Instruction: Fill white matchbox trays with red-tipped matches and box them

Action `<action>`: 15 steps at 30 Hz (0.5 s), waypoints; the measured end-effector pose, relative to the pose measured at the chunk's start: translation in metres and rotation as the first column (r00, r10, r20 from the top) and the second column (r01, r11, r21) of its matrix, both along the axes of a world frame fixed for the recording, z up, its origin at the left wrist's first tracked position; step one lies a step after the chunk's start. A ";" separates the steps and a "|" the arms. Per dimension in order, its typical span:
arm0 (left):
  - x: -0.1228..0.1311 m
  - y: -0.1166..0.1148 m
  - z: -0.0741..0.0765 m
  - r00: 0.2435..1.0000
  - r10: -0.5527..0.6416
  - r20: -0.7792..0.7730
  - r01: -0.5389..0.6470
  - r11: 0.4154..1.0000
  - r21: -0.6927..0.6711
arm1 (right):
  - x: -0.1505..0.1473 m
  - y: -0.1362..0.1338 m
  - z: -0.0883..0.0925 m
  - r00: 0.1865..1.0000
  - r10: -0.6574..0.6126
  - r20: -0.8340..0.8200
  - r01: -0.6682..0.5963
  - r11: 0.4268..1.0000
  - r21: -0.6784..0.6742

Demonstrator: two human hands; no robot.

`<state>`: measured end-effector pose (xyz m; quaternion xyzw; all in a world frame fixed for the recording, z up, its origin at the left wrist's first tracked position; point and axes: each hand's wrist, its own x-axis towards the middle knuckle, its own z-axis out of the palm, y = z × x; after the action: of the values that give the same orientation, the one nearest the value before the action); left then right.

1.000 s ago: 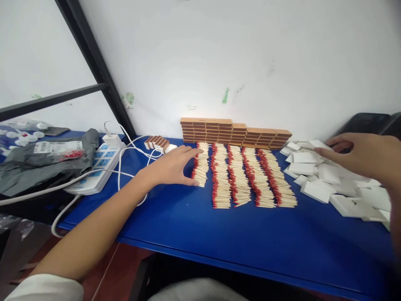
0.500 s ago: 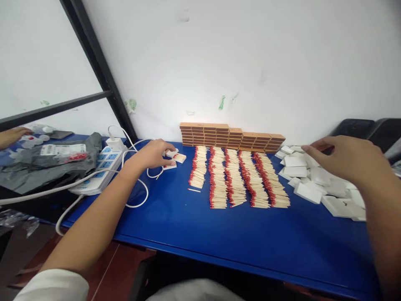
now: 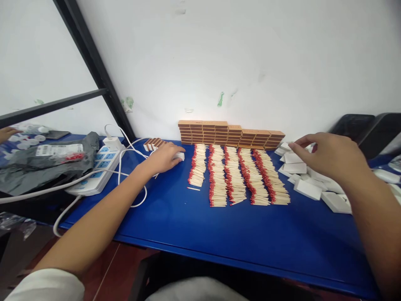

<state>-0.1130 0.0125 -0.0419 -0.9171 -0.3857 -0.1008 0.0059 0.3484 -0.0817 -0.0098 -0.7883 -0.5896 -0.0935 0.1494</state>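
Note:
Several rows of red-tipped matches (image 3: 234, 175) lie on the blue table (image 3: 219, 234). Behind them a wall of brown matchbox sleeves (image 3: 228, 133) stands against the wall. My left hand (image 3: 164, 158) is curled over a small white box (image 3: 179, 156) left of the matches. My right hand (image 3: 326, 156) hovers over the pile of white box trays (image 3: 308, 177), fingers bent, thumb and forefinger pinching at a tray's edge. One loose match (image 3: 193, 189) lies apart.
A few brown sleeves (image 3: 153, 143) lie near a white power strip (image 3: 97, 167) with white cables (image 3: 138, 196). A grey plastic bag (image 3: 46, 161) sits at far left, where another person's hand (image 3: 6, 133) shows. Dark objects (image 3: 369, 129) stand at far right.
My left hand left the leftmost match row, went to the small boxes on the left, and now covers a white box closer to the matches. My right hand shifted left over the trays.

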 end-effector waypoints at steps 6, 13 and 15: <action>0.001 -0.001 0.007 1.000 -0.015 0.005 0.015 0.999 -0.048 | -0.005 0.000 0.001 1.000 0.012 -0.020 -0.011 0.999 0.035; 0.009 -0.015 0.021 0.999 -0.032 0.021 0.033 0.998 -0.045 | -0.005 0.000 -0.001 0.999 0.036 0.008 -0.036 0.998 0.057; 0.013 -0.028 0.031 0.994 -0.067 0.087 0.075 0.993 -0.089 | -0.004 0.000 -0.001 0.999 0.035 0.014 -0.036 0.998 0.054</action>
<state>-0.1002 -0.0152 -0.0106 -0.9244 -0.3570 -0.1217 -0.0565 0.3445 -0.0815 -0.0111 -0.7728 -0.6016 -0.1118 0.1686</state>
